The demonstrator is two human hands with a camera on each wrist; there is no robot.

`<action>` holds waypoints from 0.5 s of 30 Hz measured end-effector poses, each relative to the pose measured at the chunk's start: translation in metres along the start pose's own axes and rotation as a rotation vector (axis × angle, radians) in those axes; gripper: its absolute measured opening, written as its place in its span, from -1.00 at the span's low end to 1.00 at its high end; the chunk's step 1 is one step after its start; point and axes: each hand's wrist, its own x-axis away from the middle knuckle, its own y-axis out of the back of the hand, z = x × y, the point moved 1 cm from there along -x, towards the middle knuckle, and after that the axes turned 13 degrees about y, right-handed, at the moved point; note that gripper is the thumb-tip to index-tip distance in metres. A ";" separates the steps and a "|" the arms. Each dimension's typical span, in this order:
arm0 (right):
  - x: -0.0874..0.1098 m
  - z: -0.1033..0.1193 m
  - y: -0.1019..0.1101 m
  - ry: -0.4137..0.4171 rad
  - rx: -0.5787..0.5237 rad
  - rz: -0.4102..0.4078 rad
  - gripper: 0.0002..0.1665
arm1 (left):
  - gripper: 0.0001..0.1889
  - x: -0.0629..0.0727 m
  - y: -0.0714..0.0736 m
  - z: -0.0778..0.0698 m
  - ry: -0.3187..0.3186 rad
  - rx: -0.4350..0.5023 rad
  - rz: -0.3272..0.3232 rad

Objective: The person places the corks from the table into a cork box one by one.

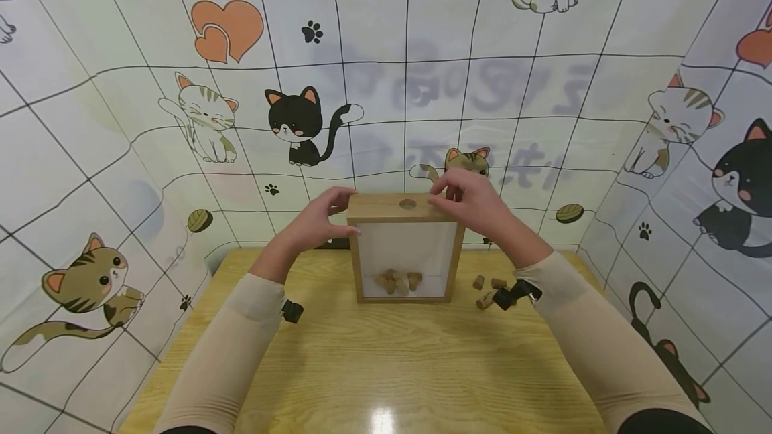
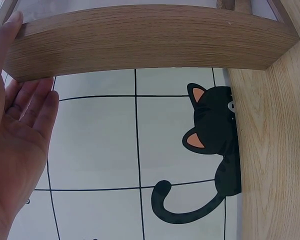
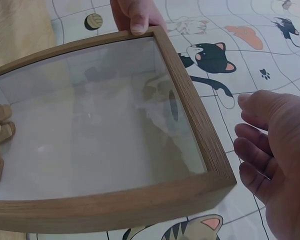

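Observation:
A wooden shadow box point(image 1: 407, 253) with a clear front stands upright on the table, a round hole point(image 1: 408, 204) in its top edge. Several corks point(image 1: 398, 281) lie inside at the bottom. My left hand point(image 1: 319, 218) grips the box's upper left corner, thumb on the front and fingers behind, as the left wrist view also shows. Over the right end of the top edge is my right hand point(image 1: 473, 203), fingers loosely bent. In the right wrist view, this right hand point(image 3: 285, 160) shows nothing between its thumb and fingers, beside the frame's top edge.
Several loose corks point(image 1: 485, 301) lie on the wooden table point(image 1: 374, 360) to the right of the box, partly behind the right wrist's black camera mount point(image 1: 517, 293). A cat-patterned cloth point(image 1: 386, 92) hangs behind the table and along both sides.

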 end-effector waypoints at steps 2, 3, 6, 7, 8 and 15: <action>0.011 0.001 0.004 -0.014 0.010 -0.027 -0.94 | -0.06 0.000 0.000 -0.001 0.002 0.003 0.001; 0.016 0.001 0.007 -0.012 0.016 -0.042 -0.95 | -0.06 0.000 0.000 -0.001 0.003 0.004 0.001; 0.036 -0.002 0.015 -0.004 0.033 -0.087 -0.98 | -0.05 0.000 0.000 -0.001 0.004 0.012 0.005; 0.043 -0.003 0.017 -0.007 0.035 -0.101 -0.96 | -0.05 0.000 0.000 -0.001 0.005 0.015 0.005; 0.050 -0.005 0.020 -0.010 0.045 -0.115 -0.95 | -0.05 0.000 0.000 -0.001 0.005 0.014 0.005; 0.090 -0.018 0.036 -0.142 0.084 -0.160 -0.94 | -0.05 0.000 -0.001 -0.001 0.000 0.010 0.001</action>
